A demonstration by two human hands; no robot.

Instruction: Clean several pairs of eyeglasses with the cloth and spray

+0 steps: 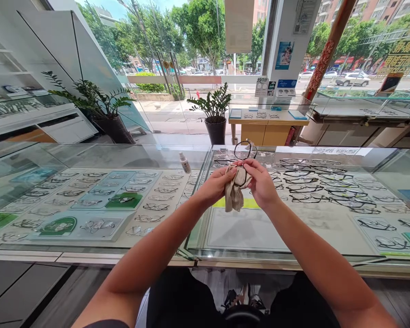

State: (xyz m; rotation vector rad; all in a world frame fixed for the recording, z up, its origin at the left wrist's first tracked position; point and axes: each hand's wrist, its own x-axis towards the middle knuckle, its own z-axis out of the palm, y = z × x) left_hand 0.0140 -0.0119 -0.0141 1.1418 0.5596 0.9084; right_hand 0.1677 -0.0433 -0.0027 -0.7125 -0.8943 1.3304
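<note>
Above the glass counter I hold a pair of dark-rimmed eyeglasses (243, 150) turned on end, one round lens up and the other down. My left hand (219, 181) is closed on a beige cleaning cloth (234, 196), which lies against the lower lens and hangs down below my fingers. The fingers of my right hand (262, 182) pinch the frame near its middle, beside the cloth. Part of the lower rim is covered by the cloth and fingers. A small spray bottle (184, 163) stands upright on the counter, left of my hands.
Under the glass top of the counter (198, 228) lie rows of eyeglasses (304, 187) on both sides. A potted plant (216, 123) stands beyond the counter, with another potted plant (111, 123) to the left. Farther back is a wooden display table (271, 132).
</note>
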